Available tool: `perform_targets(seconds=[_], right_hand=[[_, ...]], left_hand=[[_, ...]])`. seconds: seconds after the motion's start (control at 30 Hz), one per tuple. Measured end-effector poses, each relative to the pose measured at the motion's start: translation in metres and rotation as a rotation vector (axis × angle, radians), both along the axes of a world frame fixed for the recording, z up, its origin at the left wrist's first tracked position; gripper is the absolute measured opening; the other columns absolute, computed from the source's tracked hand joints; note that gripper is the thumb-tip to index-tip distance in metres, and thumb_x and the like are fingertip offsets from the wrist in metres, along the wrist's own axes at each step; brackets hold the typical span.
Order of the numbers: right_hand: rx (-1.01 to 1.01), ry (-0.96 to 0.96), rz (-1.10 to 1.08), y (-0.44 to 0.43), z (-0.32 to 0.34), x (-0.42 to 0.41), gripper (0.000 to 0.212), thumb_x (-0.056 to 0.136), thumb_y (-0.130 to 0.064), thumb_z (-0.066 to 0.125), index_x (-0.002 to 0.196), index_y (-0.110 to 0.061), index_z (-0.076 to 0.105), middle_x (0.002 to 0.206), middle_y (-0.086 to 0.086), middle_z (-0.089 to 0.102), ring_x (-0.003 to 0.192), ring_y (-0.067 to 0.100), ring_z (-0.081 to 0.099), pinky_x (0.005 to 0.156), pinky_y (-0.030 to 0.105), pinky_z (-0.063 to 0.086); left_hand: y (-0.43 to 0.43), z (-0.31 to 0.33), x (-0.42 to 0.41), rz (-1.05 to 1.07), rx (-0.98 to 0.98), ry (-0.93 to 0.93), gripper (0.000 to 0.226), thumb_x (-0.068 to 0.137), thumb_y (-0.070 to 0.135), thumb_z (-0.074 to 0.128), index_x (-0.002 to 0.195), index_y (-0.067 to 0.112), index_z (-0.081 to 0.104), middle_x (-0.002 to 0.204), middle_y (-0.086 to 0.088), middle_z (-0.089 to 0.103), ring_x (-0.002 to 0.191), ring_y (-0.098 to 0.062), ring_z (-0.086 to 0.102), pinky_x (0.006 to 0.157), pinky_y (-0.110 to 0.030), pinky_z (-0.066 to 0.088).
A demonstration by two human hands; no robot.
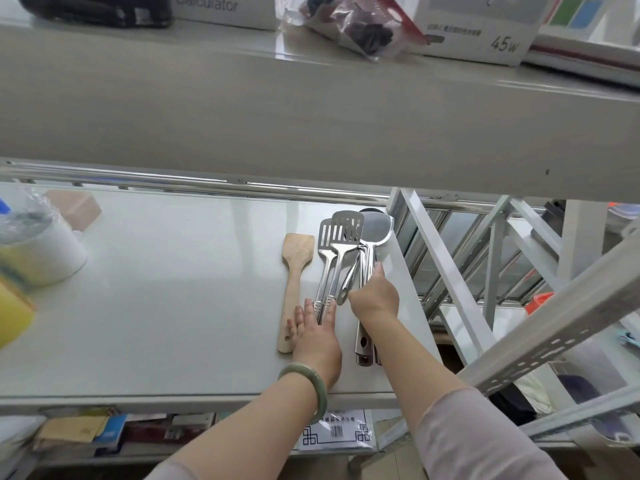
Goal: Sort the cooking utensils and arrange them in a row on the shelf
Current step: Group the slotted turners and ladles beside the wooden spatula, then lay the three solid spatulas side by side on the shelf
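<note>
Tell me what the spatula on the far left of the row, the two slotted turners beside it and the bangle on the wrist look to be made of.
Spatula: apparently bare wood, pale tan and matte, without glare.
Slotted turners: seemingly polished steel, silver with mirror-like highlights along the handles.
Bangle on the left wrist: pale green, smooth, glossy; possibly jade or glass, which the picture leaves open.

Pale mauve sleeves (pixel 485 441) pushed up (both arms); green jade-like bangle (pixel 309 388), left wrist.

A white roll (pixel 52 251) wrapped in plastic is the landmark at far left. A small tan box (pixel 74 207) sits just behind it. High above to its right lies a calculator box (pixel 214 8), and farther right a charger box (pixel 481 32).
</note>
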State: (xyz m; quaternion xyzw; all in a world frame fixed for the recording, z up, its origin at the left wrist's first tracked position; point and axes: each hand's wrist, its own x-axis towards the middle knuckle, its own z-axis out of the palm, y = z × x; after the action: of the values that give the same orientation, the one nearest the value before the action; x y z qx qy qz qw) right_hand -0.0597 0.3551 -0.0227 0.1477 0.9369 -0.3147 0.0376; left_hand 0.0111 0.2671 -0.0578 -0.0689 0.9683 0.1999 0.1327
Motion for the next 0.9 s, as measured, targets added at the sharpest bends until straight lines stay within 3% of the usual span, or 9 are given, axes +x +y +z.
perform_targets(seconds=[0.1,0.37,0.43,0.5,0.6,0.7,0.77,0.83,0.9], right_hand=[[0.028,0.055,-0.026,0.006,0.003,-0.002,0.071,0.081,-0.005,0.054,0.145,-0.005,0.024,0.110,0.016,0.064,0.105,0.033,0.059,0.080,0.032,0.046],[-0.039,0.237,-0.037,0.012,0.019,-0.002,0.064,0.078,-0.008,0.055,0.139,-0.007,0.036,0.091,0.014,0.062,0.086,0.029,0.057,0.068,0.030,0.040],[-0.112,0.262,0.028,0.003,0.028,0.004,0.064,0.077,-0.006,0.055,0.139,-0.012,0.038,0.085,0.011,0.064,0.079,0.026,0.059,0.064,0.028,0.041],[-0.181,0.265,0.098,-0.011,0.036,0.013,0.056,0.077,-0.007,0.056,0.131,-0.015,0.046,0.080,0.006,0.063,0.075,0.025,0.060,0.063,0.030,0.045],[-0.322,0.228,0.145,-0.042,0.039,0.023,0.038,0.076,-0.009,0.056,0.113,-0.015,0.057,0.071,-0.003,0.057,0.067,0.020,0.055,0.066,0.031,0.046],[-0.419,0.179,0.169,-0.085,0.035,0.028,0.027,0.075,-0.009,0.056,0.102,-0.013,0.061,0.078,0.001,0.062,0.074,0.023,0.058,0.073,0.032,0.047],[-0.452,0.150,0.178,-0.118,0.030,0.032,0.025,0.074,-0.010,0.056,0.099,-0.012,0.061,0.085,0.008,0.067,0.080,0.027,0.062,0.077,0.035,0.050],[-0.479,0.128,0.184,-0.152,0.024,0.036,0.021,0.073,-0.010,0.055,0.093,-0.011,0.060,0.083,0.012,0.067,0.078,0.030,0.062,0.076,0.038,0.051],[-0.506,0.103,0.201,-0.186,0.020,0.043,0.012,0.071,-0.010,0.052,0.082,-0.010,0.058,0.070,0.008,0.061,0.071,0.029,0.059,0.072,0.041,0.051]], left_hand=[[0.000,0.001,0.003,0.010,0.020,0.005,0.078,0.086,-0.001,0.030,0.148,0.031,-0.006,0.158,-0.015,-0.009,0.145,-0.032,-0.012,0.118,-0.042,-0.007],[0.004,0.003,0.004,0.026,0.023,-0.002,0.079,0.084,-0.006,0.030,0.149,0.028,0.002,0.156,-0.021,-0.009,0.145,-0.034,-0.012,0.120,-0.041,-0.005],[0.001,0.003,0.002,0.031,0.074,0.046,0.065,0.091,0.004,0.030,0.149,0.026,0.010,0.157,-0.019,-0.002,0.146,-0.032,-0.004,0.120,-0.041,0.000],[-0.009,0.009,0.001,0.121,0.290,0.199,0.047,0.097,0.018,0.028,0.144,0.019,0.030,0.154,-0.013,0.023,0.143,-0.026,0.019,0.118,-0.036,0.017],[-0.036,0.037,0.005,0.328,0.858,0.229,0.037,0.096,0.027,0.031,0.112,0.016,0.063,0.118,-0.006,0.064,0.110,-0.020,0.059,0.097,-0.032,0.045],[-0.069,0.064,0.021,0.393,1.301,0.084,0.044,0.099,0.028,0.030,0.082,0.016,0.069,0.072,-0.007,0.070,0.062,-0.014,0.068,0.056,-0.027,0.056],[-0.092,0.068,0.033,0.366,1.318,0.061,0.044,0.101,0.028,0.026,0.085,0.015,0.066,0.059,0.001,0.067,0.048,-0.007,0.063,0.039,-0.018,0.046],[-0.118,0.065,0.042,0.368,1.309,0.032,0.045,0.101,0.034,0.025,0.090,0.016,0.064,0.053,0.006,0.066,0.043,-0.005,0.061,0.036,-0.015,0.041],[-0.147,0.061,0.049,0.419,1.316,0.007,0.050,0.100,0.042,0.025,0.081,0.018,0.064,0.048,0.006,0.061,0.039,-0.006,0.055,0.035,-0.015,0.037]])
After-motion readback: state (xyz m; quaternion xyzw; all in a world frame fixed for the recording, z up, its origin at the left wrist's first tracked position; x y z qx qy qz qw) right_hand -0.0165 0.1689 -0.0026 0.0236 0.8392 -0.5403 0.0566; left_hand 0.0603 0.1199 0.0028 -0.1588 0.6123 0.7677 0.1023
